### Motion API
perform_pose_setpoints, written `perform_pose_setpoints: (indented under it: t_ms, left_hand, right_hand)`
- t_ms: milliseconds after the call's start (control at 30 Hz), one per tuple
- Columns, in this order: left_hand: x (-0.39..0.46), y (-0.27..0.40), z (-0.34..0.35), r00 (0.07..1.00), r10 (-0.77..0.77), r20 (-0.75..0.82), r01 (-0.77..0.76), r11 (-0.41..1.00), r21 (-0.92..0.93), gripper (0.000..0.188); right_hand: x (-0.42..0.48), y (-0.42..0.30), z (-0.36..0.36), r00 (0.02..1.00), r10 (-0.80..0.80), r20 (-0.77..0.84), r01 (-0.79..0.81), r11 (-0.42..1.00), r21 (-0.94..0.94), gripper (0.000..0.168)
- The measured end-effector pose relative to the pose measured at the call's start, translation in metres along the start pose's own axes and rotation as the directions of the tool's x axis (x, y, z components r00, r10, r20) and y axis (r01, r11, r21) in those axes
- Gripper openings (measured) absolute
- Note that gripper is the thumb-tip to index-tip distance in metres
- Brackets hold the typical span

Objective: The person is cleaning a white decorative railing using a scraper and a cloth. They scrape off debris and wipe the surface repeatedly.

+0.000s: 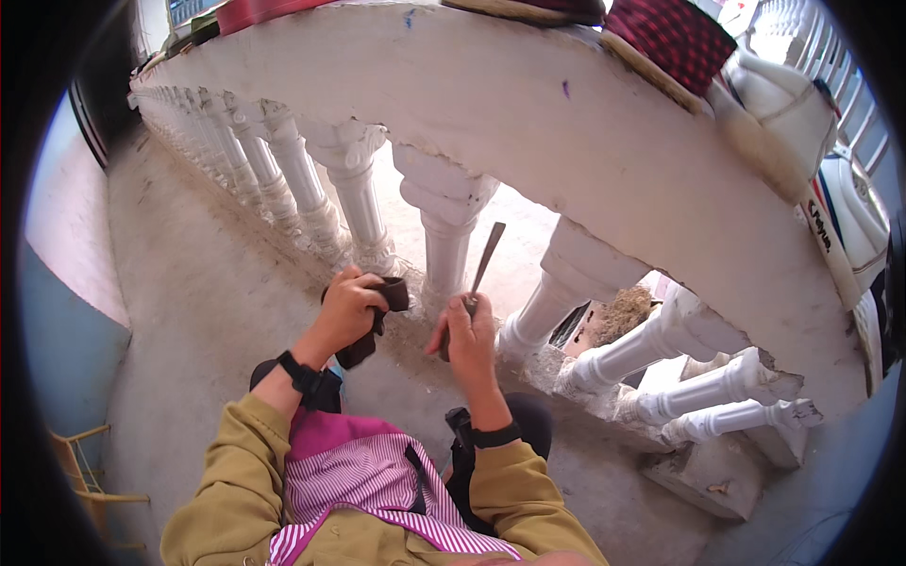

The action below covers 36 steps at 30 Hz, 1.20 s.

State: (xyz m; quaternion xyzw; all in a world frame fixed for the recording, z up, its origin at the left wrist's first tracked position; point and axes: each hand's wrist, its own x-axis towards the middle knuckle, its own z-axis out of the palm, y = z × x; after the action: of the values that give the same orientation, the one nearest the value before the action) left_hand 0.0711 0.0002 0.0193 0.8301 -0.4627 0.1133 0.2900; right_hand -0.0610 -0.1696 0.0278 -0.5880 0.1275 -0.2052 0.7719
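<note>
My left hand [352,311] is closed around a crumpled dark brown cloth [361,348], part of which sticks out past the fingers. In my right hand [463,332] is a tool with a narrow, flat metal blade [488,256] that points up and away from me; its kind cannot be told. The fingers cover most of its handle. Both hands are held apart, in front of the white balusters [447,244] of a balustrade, above the concrete floor.
Shoes stand on the broad white handrail [495,99], among them a red-and-black checked one [669,46] and a white sneaker [778,99]. A concrete block [708,477] lies at the lower right. A yellow-framed piece of furniture [106,497] stands at the left.
</note>
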Motion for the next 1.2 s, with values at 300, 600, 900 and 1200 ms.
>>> perform_pose_setpoints:
  t_ms: [300, 600, 900, 1200]
  left_hand:
    - [-0.037, -0.056, -0.01, 0.907, -0.374, -0.193, 0.304, 0.9, -0.313, 0.028]
    - [-0.051, -0.058, -0.039, 0.874, -0.414, -0.253, 0.308, 0.877, -0.37, 0.027]
    - [-0.054, -0.065, -0.036, 0.865, -0.398, -0.306, 0.29, 0.893, -0.344, 0.026]
    - [-0.051, -0.067, -0.045, 0.856, -0.423, -0.297, 0.328, 0.889, -0.32, 0.026]
  right_hand:
    - [0.05, -0.054, 0.092, 0.983, 0.106, -0.147, -0.002, 0.82, 0.572, 0.022]
    - [0.045, -0.069, 0.09, 0.963, 0.256, -0.082, -0.161, 0.793, 0.588, 0.022]
    - [0.003, -0.056, 0.073, 0.98, 0.192, -0.049, -0.168, 0.934, 0.315, 0.021]
    - [-0.008, -0.067, 0.011, 0.99, -0.107, 0.087, 0.133, 0.576, -0.807, 0.021]
